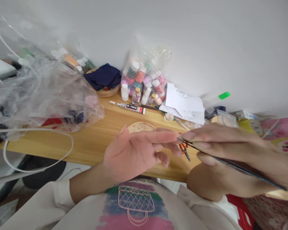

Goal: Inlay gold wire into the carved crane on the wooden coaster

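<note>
My left hand (pixel 136 151) is raised over the desk, palm up. Its index finger is stretched out to the right and the other fingers are loosely bent. My right hand (pixel 240 153) grips a thin black pen-like tool (pixel 235 165), slanting down to the right. The tool's tip meets the left index fingertip or lies just beside it; I cannot make out whether something tiny is there. Beneath the hands, small pliers with red-orange handles (pixel 186 152) lie partly covered. A round patterned wooden disc (pixel 140 126) is half hidden behind my left hand.
A wooden desk (pixel 91 147) stands against a white wall. Along the back are a B-7000 glue tube (pixel 132 108), small bottles (pixel 136 95), a clear bag of colourful jars (pixel 144 75) and white papers (pixel 183 103). Crumpled plastic (pixel 45 92) and a white cable (pixel 72 143) are left.
</note>
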Demonstrator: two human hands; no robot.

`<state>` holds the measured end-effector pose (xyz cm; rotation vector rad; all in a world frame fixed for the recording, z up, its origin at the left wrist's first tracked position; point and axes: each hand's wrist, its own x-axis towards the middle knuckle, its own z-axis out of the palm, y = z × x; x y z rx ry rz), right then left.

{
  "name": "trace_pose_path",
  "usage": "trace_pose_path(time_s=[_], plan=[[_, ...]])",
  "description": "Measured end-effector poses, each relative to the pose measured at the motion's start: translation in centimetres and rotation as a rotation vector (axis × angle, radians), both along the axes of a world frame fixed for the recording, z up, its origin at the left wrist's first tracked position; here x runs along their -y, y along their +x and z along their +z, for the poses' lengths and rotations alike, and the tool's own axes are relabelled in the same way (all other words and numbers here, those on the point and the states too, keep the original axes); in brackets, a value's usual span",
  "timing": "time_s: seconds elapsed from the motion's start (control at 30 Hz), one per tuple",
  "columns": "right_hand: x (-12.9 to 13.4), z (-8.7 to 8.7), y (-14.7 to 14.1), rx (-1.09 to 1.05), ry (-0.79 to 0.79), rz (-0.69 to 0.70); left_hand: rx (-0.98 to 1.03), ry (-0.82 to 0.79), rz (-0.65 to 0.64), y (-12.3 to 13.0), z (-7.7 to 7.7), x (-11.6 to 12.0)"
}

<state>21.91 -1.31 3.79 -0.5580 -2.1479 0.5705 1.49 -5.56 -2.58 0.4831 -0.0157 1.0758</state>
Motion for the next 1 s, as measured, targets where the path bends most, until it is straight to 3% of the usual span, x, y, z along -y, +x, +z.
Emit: trace_pose_path(time_s=[0.43,0.73,1.0], plan=[[0.8,-0.5,-1.0,-0.047,0.077,-0.149,0.061,0.057,-0.002,0.2,-0.5,-0.2],[0.5,-0.3,-0.8,-0.082,0.055,-0.114,0.048,0.055,-0.025,0.1,-0.4,-0.1],[0.1,0.0,0.7,0.045,0.024,0.001,0.077,0.107,-0.011,0.3,-0.5,-0.1]])
